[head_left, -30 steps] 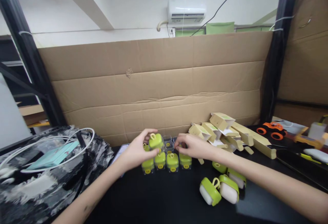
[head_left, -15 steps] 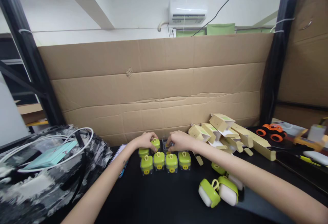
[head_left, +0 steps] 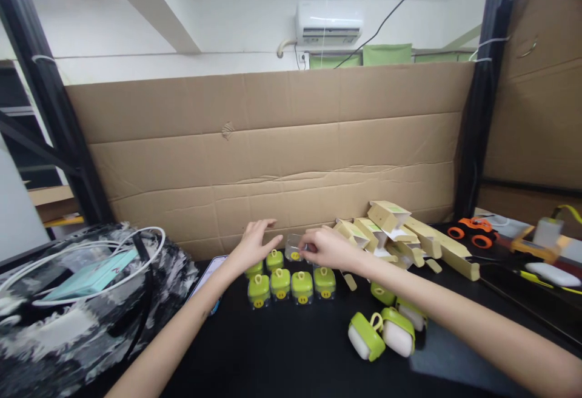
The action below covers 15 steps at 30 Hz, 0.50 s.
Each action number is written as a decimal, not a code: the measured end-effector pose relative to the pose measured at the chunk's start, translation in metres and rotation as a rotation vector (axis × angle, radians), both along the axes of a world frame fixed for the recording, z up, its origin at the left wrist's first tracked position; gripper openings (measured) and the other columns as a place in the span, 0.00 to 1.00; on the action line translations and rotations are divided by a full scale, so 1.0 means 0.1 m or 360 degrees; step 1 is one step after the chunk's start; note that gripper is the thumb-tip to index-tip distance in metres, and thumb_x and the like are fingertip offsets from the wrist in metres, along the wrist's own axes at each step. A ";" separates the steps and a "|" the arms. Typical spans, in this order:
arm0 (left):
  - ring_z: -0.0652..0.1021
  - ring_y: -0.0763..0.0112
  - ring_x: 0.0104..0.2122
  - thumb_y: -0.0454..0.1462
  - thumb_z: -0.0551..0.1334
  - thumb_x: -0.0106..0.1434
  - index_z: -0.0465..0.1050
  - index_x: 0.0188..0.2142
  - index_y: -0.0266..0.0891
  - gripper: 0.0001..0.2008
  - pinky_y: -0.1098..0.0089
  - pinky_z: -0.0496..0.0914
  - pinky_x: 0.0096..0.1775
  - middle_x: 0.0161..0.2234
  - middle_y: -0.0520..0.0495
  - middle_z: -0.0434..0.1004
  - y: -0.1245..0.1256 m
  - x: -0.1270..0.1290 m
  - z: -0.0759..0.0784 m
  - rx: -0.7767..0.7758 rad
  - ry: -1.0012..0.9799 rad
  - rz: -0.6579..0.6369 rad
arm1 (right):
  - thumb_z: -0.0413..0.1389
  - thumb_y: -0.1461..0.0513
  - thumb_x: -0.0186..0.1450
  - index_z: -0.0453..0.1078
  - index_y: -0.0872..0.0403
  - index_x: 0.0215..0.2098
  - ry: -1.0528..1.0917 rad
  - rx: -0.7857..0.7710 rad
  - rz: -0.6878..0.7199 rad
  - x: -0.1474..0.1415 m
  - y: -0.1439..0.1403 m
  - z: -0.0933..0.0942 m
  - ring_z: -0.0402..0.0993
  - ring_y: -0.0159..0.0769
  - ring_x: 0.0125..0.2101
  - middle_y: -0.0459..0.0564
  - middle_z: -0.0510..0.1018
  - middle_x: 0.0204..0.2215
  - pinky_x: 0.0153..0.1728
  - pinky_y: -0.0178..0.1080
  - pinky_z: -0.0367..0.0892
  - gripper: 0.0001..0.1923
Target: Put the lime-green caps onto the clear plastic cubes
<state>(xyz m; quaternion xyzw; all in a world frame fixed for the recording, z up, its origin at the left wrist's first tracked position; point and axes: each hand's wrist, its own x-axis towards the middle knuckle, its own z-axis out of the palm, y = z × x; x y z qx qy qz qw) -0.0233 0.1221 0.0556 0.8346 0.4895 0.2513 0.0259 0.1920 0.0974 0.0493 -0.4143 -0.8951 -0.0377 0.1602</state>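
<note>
- Head view shows both bare hands out over a black table [head_left: 282, 349], working at a cluster of small clear boxes with green lids.
- The right hand [head_left: 331, 249] has its grip pinched shut on one clear box [head_left: 294, 247], held just above the back of the cluster; the box shows a yellow dot on its side and no green lid that I can make out.
- The left hand [head_left: 254, 243] hovers with its grip spread open and holding nothing, fingers loose, right over the left rear of the cluster and close beside the held box.
- The front row [head_left: 291, 286] counts four green-lidded boxes side by side, each with a yellow smiley face on its front.
- Behind that row I can count two more green lids [head_left: 274, 259]; the hands cover the rest, so I cannot tell whether more stand there.
- To the right of the cluster lie loose green-and-white cases [head_left: 381, 334], at least three, tipped on their sides, under the right forearm.
- Behind and to the right of the cluster a heap of tan cartons [head_left: 404, 234] leans against the cardboard wall [head_left: 273, 161]; their number is hard to tell.
- Left of the cluster a phone [head_left: 207, 279] lies flat, partly under the left forearm, and further left sits a black-and-white bag [head_left: 68, 319] with a white cable [head_left: 104, 252] and a teal box [head_left: 91, 275] on top.
- Far right of the cluster stands an orange toy car [head_left: 473, 231].
</note>
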 end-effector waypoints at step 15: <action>0.69 0.57 0.51 0.40 0.63 0.55 0.43 0.56 0.41 0.35 0.51 0.57 0.58 0.49 0.39 0.65 -1.21 0.26 -0.97 -0.0908 -0.0541 -0.0429 | 0.59 0.63 0.62 0.71 0.54 0.47 0.0093 -0.0198 0.0450 0.34 -1.06 -0.45 0.72 0.38 0.34 0.48 0.77 0.35 0.41 0.39 0.63 0.14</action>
